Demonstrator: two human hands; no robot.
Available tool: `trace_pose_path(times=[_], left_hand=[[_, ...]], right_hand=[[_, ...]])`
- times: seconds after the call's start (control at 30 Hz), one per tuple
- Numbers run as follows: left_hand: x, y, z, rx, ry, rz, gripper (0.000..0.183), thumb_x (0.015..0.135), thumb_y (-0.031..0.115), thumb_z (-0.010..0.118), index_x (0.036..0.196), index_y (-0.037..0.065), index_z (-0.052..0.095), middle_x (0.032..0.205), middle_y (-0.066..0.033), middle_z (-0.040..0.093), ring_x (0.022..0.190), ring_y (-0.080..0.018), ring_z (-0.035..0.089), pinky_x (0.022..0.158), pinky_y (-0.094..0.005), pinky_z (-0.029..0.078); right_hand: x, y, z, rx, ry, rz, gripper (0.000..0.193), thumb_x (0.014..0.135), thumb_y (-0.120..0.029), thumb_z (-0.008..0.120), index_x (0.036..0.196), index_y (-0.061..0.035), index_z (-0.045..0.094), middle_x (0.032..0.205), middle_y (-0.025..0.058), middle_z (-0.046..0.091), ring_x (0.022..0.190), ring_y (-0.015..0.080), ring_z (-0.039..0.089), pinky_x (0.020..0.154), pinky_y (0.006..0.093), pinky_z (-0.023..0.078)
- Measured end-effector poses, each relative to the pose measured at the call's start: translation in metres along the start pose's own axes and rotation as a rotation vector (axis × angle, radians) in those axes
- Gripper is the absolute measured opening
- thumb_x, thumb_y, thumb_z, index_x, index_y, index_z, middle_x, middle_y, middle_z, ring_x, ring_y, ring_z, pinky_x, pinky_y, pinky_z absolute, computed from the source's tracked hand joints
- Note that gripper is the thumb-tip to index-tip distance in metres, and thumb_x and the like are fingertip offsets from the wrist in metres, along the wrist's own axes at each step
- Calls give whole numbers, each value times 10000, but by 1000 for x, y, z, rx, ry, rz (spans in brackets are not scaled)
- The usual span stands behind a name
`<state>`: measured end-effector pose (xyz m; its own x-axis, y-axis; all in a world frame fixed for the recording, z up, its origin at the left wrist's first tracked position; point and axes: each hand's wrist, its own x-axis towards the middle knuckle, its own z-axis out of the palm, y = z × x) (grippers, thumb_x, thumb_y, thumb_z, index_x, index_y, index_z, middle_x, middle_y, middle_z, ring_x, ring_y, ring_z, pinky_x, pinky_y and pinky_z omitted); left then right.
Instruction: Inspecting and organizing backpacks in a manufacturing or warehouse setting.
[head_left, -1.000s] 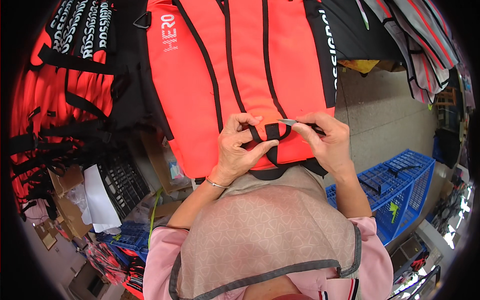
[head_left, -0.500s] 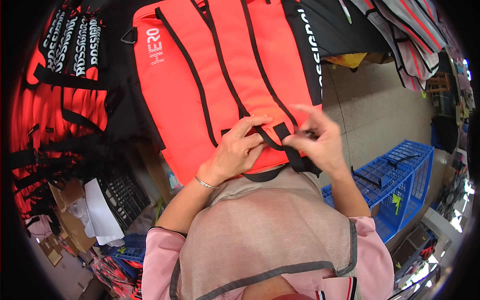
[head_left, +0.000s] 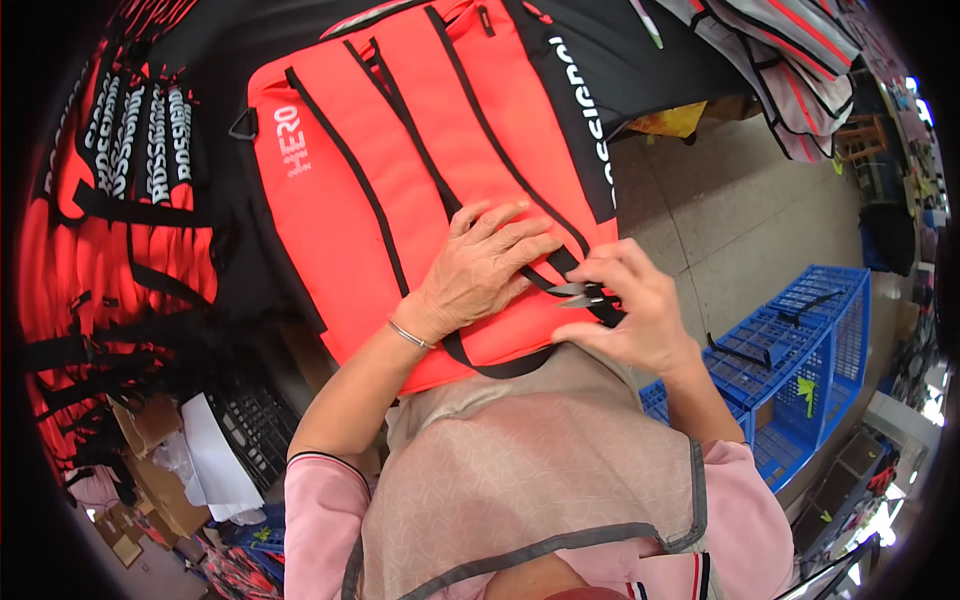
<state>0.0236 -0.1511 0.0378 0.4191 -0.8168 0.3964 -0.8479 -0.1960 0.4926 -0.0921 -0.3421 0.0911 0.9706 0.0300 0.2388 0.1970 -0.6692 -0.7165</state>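
Note:
A bright red-orange backpack point(head_left: 330, 220) with black side panels lies with its shoulder straps facing up, its lower end against my apron. My left hand point(head_left: 482, 262) rests on it with fingers stretched out, over the lower end of the padded straps. In my right hand point(head_left: 632, 305) is a pair of thread snips point(head_left: 577, 294), its metal blades pointing left beside a black webbing strap point(head_left: 540, 282). The grip of the snips is mostly hidden by my fingers. A black handle loop point(head_left: 512, 368) hangs at the bag's near edge.
Stacked red and black bag pieces point(head_left: 150, 240) lie at the left. A blue plastic crate point(head_left: 790, 350) stands on the floor at the right. Grey bags with red stripes point(head_left: 790, 70) hang at the far right. Cardboard and white sheets point(head_left: 215, 455) sit lower left.
The backpack has shifted left and turned slightly. My left hand has gone from pinching the strap to lying flat. The snips' blades now show in my right hand.

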Motion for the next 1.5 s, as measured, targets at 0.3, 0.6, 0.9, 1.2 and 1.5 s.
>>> trace_pose_path(times=[0.3,0.6,0.9,1.2,1.5], left_hand=[[-1,-20,24,-735,250,-623,303,996,283,545,880,24,652,655,-26,530,641,-69,483,550,-267,407],[9,-21,14,-920,363,-730,512,1045,361,419,710,-13,521,684,86,432,654,-38,371,570,-257,367],[-10,3,-10,-485,59,-283,310,1012,264,462,1074,53,682,1029,-132,682,966,-290,633,938,-385,441],[-80,7,-59,-189,518,-889,261,912,74,609,1164,9,618,1001,-140,678,869,-209,684,764,-332,544],[-87,16,-25,-623,355,-1023,361,920,164,640,1203,-37,542,886,-58,682,740,-105,651,601,-247,525]], right_hand=[[75,28,11,548,74,390,126,827,-85,719,863,13,649,752,23,632,708,75,572,626,243,453],[100,54,35,851,-12,479,148,855,-165,721,847,-25,673,755,-43,594,707,37,502,663,204,404],[70,23,-18,541,-257,524,104,784,-91,724,785,-8,661,692,4,631,664,49,559,600,233,433],[28,22,-39,501,-566,417,301,607,-75,879,846,-16,706,758,33,703,671,86,639,632,233,493],[75,5,106,717,-308,409,146,866,-123,679,871,22,660,723,32,637,678,74,591,629,227,458]])
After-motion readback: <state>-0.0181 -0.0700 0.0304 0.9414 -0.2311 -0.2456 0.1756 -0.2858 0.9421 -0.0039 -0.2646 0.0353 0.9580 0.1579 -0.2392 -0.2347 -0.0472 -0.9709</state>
